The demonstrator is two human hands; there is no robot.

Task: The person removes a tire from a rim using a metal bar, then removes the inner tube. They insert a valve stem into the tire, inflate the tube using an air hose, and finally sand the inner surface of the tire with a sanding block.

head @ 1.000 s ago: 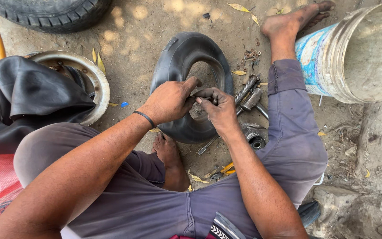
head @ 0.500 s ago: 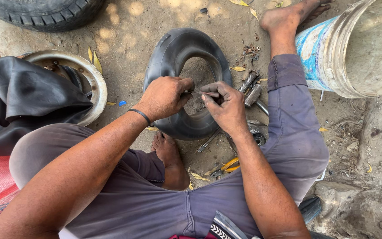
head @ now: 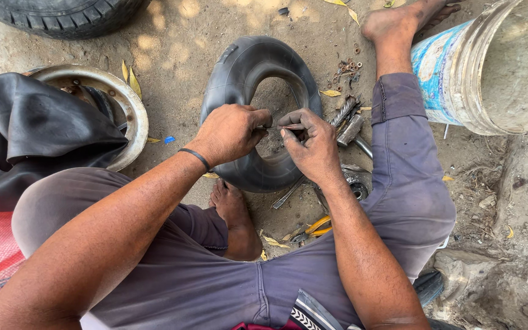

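Note:
A small black inner tube (head: 239,79) lies on the dirt ground in front of me, inflated into a ring. Above its near side my left hand (head: 230,131) and my right hand (head: 310,143) meet. Both pinch a thin, dark strip-like piece (head: 274,127) stretched between the fingertips. What the piece is cannot be told. A black band sits on my left wrist. I sit with legs apart in grey trousers, one bare foot (head: 233,214) tucked below the tube.
A metal wheel rim (head: 126,101) with a limp black tube (head: 32,131) draped over it lies left. A tyre (head: 62,15) is at the top left. A plastic bucket (head: 490,67) stands right. Metal tools (head: 349,125) and yellow-handled pliers (head: 316,227) lie by my right leg.
My hands have lifted slightly off the tube's near side and drawn the thin piece out between them. The view has shifted a little; the tube has stayed in place.

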